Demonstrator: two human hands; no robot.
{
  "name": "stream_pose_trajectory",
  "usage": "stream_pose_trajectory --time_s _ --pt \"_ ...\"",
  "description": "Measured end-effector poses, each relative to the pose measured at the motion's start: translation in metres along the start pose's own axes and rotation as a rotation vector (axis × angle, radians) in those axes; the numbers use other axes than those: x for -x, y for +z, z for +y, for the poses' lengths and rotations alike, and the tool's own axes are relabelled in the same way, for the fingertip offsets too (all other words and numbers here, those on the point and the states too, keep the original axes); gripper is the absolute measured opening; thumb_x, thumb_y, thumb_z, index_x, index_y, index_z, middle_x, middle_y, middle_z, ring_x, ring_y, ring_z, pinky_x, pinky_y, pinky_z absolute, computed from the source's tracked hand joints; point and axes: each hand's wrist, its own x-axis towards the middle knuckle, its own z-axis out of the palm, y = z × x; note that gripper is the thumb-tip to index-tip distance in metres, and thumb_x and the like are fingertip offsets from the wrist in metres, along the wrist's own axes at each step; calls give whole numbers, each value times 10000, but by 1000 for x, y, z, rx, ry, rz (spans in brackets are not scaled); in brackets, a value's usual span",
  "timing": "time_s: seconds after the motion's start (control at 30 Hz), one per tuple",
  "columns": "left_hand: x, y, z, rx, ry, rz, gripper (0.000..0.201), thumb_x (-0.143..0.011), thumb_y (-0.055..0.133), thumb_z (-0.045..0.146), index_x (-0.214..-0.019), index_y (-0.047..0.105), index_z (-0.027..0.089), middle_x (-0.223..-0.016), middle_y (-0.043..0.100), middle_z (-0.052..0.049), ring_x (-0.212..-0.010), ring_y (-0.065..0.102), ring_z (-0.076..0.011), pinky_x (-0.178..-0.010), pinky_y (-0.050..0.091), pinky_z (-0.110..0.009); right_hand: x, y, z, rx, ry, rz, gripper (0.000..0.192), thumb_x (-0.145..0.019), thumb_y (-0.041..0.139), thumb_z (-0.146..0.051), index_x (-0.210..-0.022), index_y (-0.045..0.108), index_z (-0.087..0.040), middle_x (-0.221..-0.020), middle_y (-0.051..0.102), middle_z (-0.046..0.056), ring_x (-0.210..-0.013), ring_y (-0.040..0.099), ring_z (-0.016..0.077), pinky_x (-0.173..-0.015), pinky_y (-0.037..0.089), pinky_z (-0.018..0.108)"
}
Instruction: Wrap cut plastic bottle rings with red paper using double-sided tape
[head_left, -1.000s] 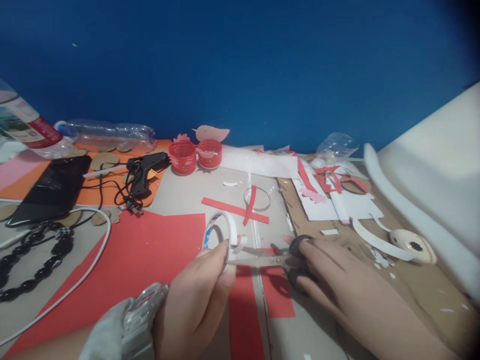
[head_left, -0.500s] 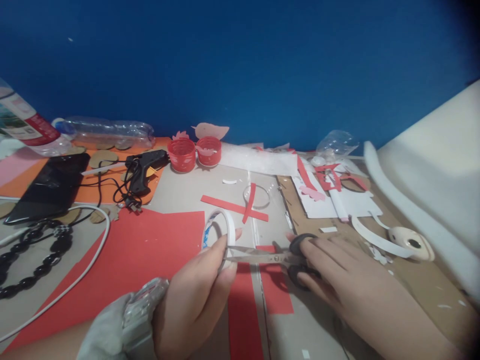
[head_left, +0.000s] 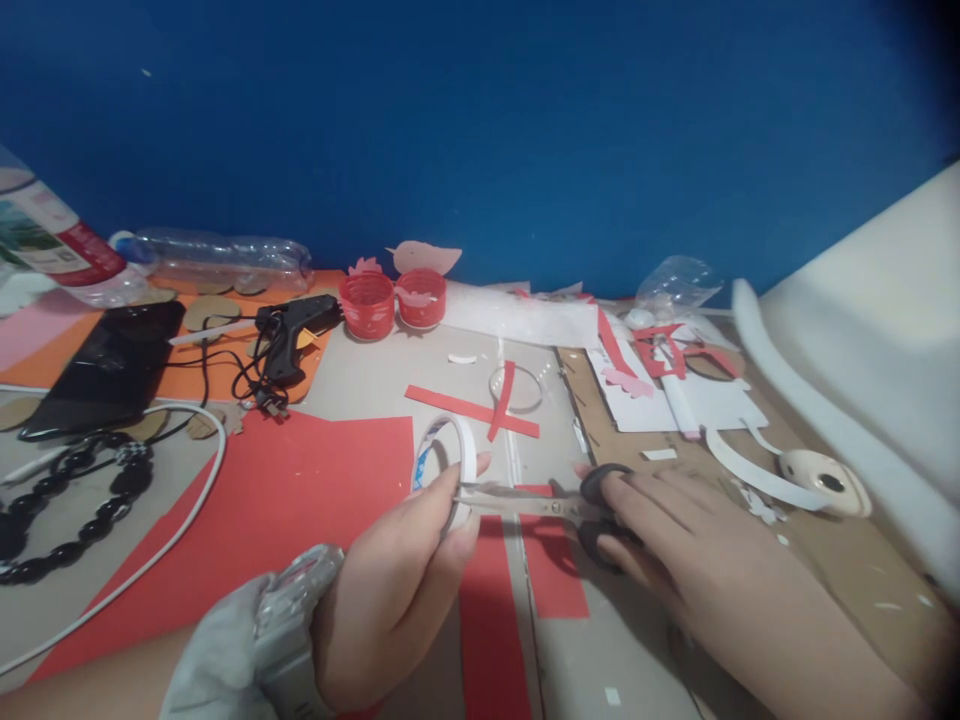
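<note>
- Scissors (head_left: 555, 508): held above the tabletop (head_left: 367, 370), well apart from its far edge. The long axis runs left to right, roughly parallel to that edge; blades point left, black handles right.
- Blade tips: at the tape roll (head_left: 468, 450), slightly parted. Contact with the tape cannot be confirmed.
- Tape roll: stands on edge, its opening partly visible above the fingers.
- Left hand (head_left: 397, 580): fingers pinched together on the roll's near side, concealing part of it.
- Right hand (head_left: 690, 540): fingers curled around the scissors' handles.
- Quantities: one pair of scissors; one tape roll; two red cups (head_left: 367, 312); two narrow red strips (head_left: 442, 401), crossed.
- Below the scissors: a wide red strip (head_left: 491, 610) and a short red piece (head_left: 555, 570).
- Left of the hands: one large red sheet (head_left: 300, 510), partly under the left forearm; a white cable (head_left: 220, 460) crosses it.
- Toward the far edge: the red cups side by side, with a black glue gun (head_left: 289, 340) just left of them.
</note>
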Motion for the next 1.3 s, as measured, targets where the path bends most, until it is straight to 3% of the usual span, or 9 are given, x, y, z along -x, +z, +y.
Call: stream_pose_trajectory --time_s 0.17,0.3,0.5,0.7,0.83,1.03,1.2,1.3 --pt "0 1 0 -21 3 27 415 -961 359 234 -1363 457 222 -1305 608 -18 -1312 454 -217 -1058 431 -308 -1 -2 -2 32 2 -6 183 -954 388 -239 -945 553 -160 -755 609 81 -654 560 248 -602 403 347" --pt "1 1 0 -12 -5 16 407 -961 351 228 -1353 460 210 -1267 625 -24 -1235 535 -196 -1054 425 -287 -3 -4 -3 37 -9 -3 221 -969 360 -255 -888 545 -163 -711 585 73 -628 538 243 -590 369 339" --pt "4 1 -3 -1 -8 11 403 -957 346 232 -1341 460 182 -990 688 -37 -1106 609 -202 -1045 428 -333 0 -4 -1 26 -8 -21 248 -970 375 -274 -818 545 -178 -681 536 49 -621 488 226 -596 337 326" --pt "0 0 1 49 41 5 392 -963 345 212 -1335 470 207 -1092 661 -33 -1144 576 -193 -1002 455 -292 0 -3 0 28 -11 -12 245 -968 382 -277 -809 541 -180 -681 509 41 -627 465 224 -602 321 330" --pt "2 1 -1 43 -24 -10 387 -966 342 242 -1316 485 159 -1092 665 -60 -1154 575 -207 -1021 447 -322 1 -2 1 26 -21 -19 233 -968 386 -279 -818 535 -181 -686 498 40 -630 458 224 -600 318 329" --pt "6 2 -7 23 -55 -17 428 -965 348 268 -1372 424 157 -1293 595 -79 -1239 521 -218 -1080 389 -344 3 -3 2 63 -41 1 242 -971 379 -280 -796 516 -184 -666 479 37 -621 450 223 -601 316 330" --pt "1 1 -2 0 8 2 414 -962 336 238 -1353 462 189 -938 679 -36 -930 651 -193 -993 464 -338 2 -5 3 57 -66 9 232 -975 362 -271 -813 505 -187 -656 488 34 -601 456 219 -595 317 327" --pt "1 0 -1 -7 -9 3 422 -961 339 258 -1356 462 177 -923 677 -43 -927 649 -199 -989 465 -344 3 -3 3 44 -53 -2 224 -971 366 -278 -819 505 -191 -657 497 38 -599 463 223 -581 318 323"
